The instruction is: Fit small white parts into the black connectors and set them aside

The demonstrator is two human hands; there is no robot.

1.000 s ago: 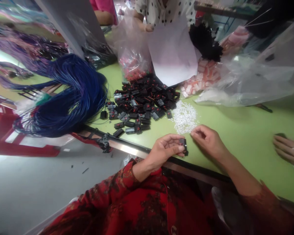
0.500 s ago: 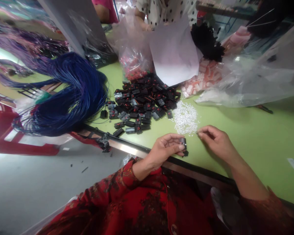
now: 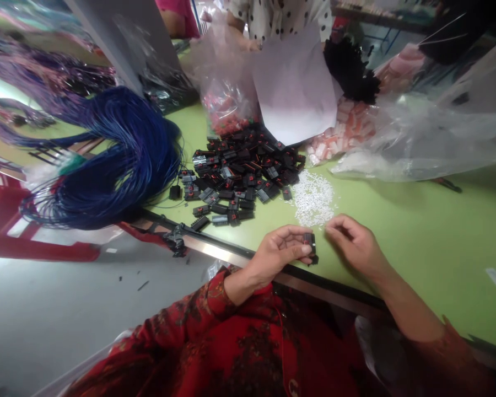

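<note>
The left hand (image 3: 279, 255) pinches a small black plug (image 3: 309, 242) at the near tabletop (image 3: 417, 231) edge. At its 3 o'clock the right hand (image 3: 355, 248) curls, fingertips together; what they hold is too small to tell. White bits (image 3: 313, 197) lie at 12 o'clock.

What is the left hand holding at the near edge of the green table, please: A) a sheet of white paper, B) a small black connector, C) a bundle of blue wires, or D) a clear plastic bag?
B: the left hand pinches a small black connector between thumb and fingers, just in front of the right hand.
</note>
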